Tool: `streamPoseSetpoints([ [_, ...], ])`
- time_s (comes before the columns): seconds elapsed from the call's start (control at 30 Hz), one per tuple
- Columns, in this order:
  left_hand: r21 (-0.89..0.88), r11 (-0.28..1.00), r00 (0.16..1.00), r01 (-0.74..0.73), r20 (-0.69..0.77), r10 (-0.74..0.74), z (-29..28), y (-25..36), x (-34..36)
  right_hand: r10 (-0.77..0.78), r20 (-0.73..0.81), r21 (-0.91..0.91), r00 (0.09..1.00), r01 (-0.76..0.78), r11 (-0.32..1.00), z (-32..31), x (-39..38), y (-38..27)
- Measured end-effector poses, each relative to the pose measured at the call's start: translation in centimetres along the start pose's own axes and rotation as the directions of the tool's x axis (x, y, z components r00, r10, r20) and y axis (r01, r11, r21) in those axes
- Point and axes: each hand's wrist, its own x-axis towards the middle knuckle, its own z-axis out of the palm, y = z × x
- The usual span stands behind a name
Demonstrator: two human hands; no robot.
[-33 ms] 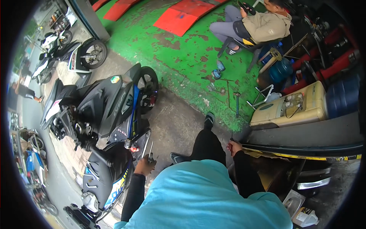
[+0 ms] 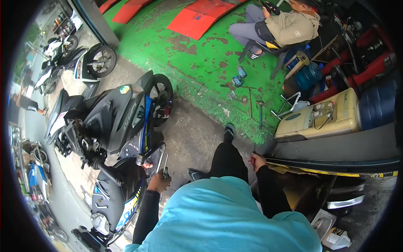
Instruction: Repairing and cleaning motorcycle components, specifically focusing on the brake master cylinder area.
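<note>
My left hand (image 2: 159,181) is closed on a metal tool (image 2: 166,168) with a slim upright shaft, beside the scooter's floorboard. My right hand (image 2: 257,161) grips a red-handled screwdriver (image 2: 253,157), its thin shaft pointing forward, near the doorway's edge. A black scooter (image 2: 103,117) with blue trim stands at my left, its seat (image 2: 111,189) alongside my left arm. On the green floor ahead lie several wrenches (image 2: 260,115) and two blue power tools (image 2: 238,77).
A person (image 2: 289,29) sits on a chair at the back right, near blue jugs (image 2: 306,75), red equipment and a cream box (image 2: 315,126). Red ramps (image 2: 189,23) lie behind. More motorbikes (image 2: 96,61) line the street on the left, where another person (image 2: 27,101) walks.
The view has shifted very slightly. My hands keep their holds, and little else visibly differs.
</note>
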Motion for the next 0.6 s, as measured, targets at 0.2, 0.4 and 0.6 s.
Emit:
streamPoseSetpoints([
  [0.2,-0.225,0.961,0.979,0.161,0.158,-0.127,-0.2,4.8,4.9,0.145,-0.058,-0.059,0.988,-0.149,0.987,0.2,3.7,-3.8],
  [0.4,-0.194,0.913,0.931,0.359,0.137,-0.338,2.2,6.8,10.1,0.233,-0.106,-0.144,0.967,-0.246,0.959,0.1,15.3,-6.0],
  [0.6,-0.081,0.791,0.793,0.606,0.136,-0.594,4.7,13.6,16.5,0.308,-0.140,-0.222,0.941,-0.333,0.917,2.7,32.7,-4.9],
])
